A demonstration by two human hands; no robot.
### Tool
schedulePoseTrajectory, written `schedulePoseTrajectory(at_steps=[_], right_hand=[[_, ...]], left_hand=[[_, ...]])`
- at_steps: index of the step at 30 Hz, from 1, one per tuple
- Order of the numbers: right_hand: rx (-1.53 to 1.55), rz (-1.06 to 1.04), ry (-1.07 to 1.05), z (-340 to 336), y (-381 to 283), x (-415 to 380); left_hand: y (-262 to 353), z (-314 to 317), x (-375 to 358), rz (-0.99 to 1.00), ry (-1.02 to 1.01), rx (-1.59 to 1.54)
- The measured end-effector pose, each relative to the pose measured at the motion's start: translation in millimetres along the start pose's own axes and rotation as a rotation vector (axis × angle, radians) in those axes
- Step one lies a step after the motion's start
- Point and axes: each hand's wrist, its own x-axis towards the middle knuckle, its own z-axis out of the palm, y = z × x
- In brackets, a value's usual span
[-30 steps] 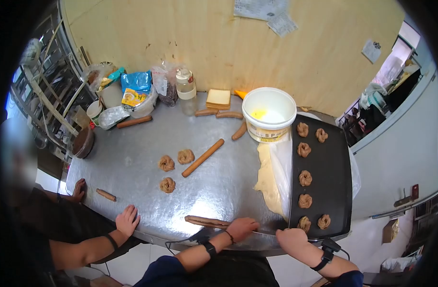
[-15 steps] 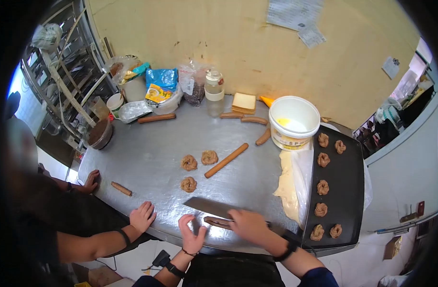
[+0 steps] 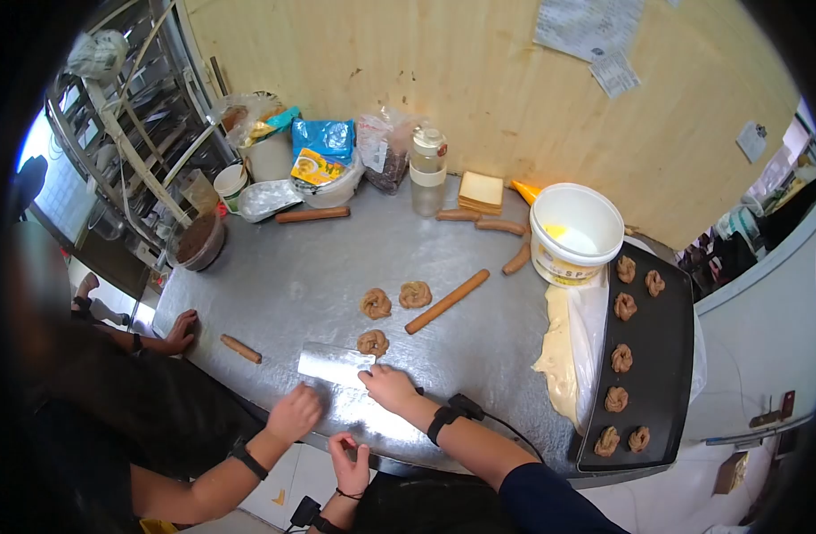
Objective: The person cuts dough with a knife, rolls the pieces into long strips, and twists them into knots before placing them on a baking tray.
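Note:
My right hand (image 3: 390,388) is closed on a broad-bladed knife (image 3: 329,363), its shiny blade lying close over the table and pointing left. At the table's front edge my left hand (image 3: 347,465) is raised, thumb and fingers apart with a gap between them. Just beyond the blade sits a twisted brown dough knot (image 3: 372,343). Two more dough knots, one (image 3: 376,303) on the left and one (image 3: 415,295) on the right, lie behind it. Beside them a smooth long brown rod (image 3: 448,302) rests at a slant.
At left, a co-worker's hand (image 3: 296,413) is near the blade, beyond a short brown roll (image 3: 241,348). A black tray (image 3: 644,356) bears several dough knots on the right. A white bucket (image 3: 575,233), a bottle (image 3: 428,173) and bread slices (image 3: 481,192) stand at the back.
My right hand has moved left and away from me with the knife. The split brown dough strip under it no longer shows. The co-worker's near hand has moved right.

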Motion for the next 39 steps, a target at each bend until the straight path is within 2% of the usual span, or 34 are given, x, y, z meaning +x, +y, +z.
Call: schedulePoseTrajectory(at_steps=[2, 4, 5, 7, 8, 9, 11, 12, 13, 15, 16, 18, 20, 21, 22, 24, 27, 31, 34, 36, 37, 39], right_hand=[[-0.001, 0.022, -0.014, -2.3, 3.1, -6.6], [0.034, -0.029, 0.095, -39.0, 9.3, -25.3], [0.110, 0.024, 0.156, -52.9, 17.8, -36.4], [0.217, 0.146, 0.246, -70.9, 43.6, -68.5], [0.251, 0.217, 0.272, -76.3, 57.8, -90.3], [0.216, 0.238, 0.239, -77.6, 72.9, -115.1], [0.134, 0.301, 0.122, -79.6, 82.4, -164.0], [0.086, 0.343, 0.037, -80.9, 76.1, -183.4], [0.083, 0.354, 0.041, -71.5, 69.9, -197.9], [0.181, 0.399, 0.197, -59.9, 55.1, -220.4], [0.180, 0.407, 0.202, -58.9, 49.8, -224.5], [0.117, 0.458, 0.421, -54.9, 34.8, -226.8], [0.063, 0.389, 0.433, -45.1, 32.1, -231.0], [0.006, 0.316, 0.439, -42.5, 29.5, -232.0], [0.008, 0.322, 0.443, -39.1, 25.9, -232.0], [-0.173, 0.362, 0.368, -33.4, 18.9, -231.1], [-0.224, 0.389, 0.360, -24.7, 19.1, -230.8], [-0.251, 0.337, 0.333, -23.9, 21.9, -228.7], [-0.191, 0.255, 0.380, -23.7, 17.2, -228.4], [0.029, 0.214, 0.388, -23.8, 9.5, -229.1], [0.030, 0.207, 0.384, -25.1, 4.4, -229.4], [0.384, 0.531, 0.158, -28.3, -7.1, -229.1]], left_hand=[[4.0, 2.9, 7.9, 0.035, -0.025, 0.020], [6.8, 10.0, 15.7, 0.031, -0.207, 0.033], [7.2, 14.5, 19.4, 0.031, -0.220, 0.030], [10.3, 25.8, 29.9, 0.117, -0.552, 0.225], [20.2, 33.2, 33.3, 0.206, -0.592, 0.266], [22.7, 42.4, 38.9, 0.213, -0.600, 0.261], [23.9, 61.1, 48.8, 0.586, -0.571, 0.330], [28.6, 68.7, 51.1, 0.553, -0.586, 0.296], [30.8, 75.0, 53.9, 0.559, -0.596, 0.291], [29.9, 87.2, 58.0, 0.624, -0.659, 0.305], [26.1, 91.6, 57.0, 0.681, -0.655, 0.312], [19.7, 98.3, 50.3, 0.734, -0.704, 0.373], [20.5, 101.1, 43.0, 0.814, -0.737, 0.470], [21.2, 103.1, 42.1, 0.816, -0.743, 0.473], [21.2, 104.5, 41.4, 0.826, -0.734, 0.477], [20.5, 103.9, 40.9, 0.838, -0.728, 0.480], [19.1, 94.8, 43.9, 0.811, -0.765, 0.573], [19.9, 78.7, 46.0, 0.754, -0.659, 0.536], [14.7, 68.3, 50.2, 0.682, -0.578, 0.500], [12.5, 63.6, 50.1, 0.618, -0.541, 0.470], [12.7, 62.6, 51.1, 0.576, -0.514, 0.437], [12.9, 61.7, 53.6, 0.531, -0.483, 0.406]])
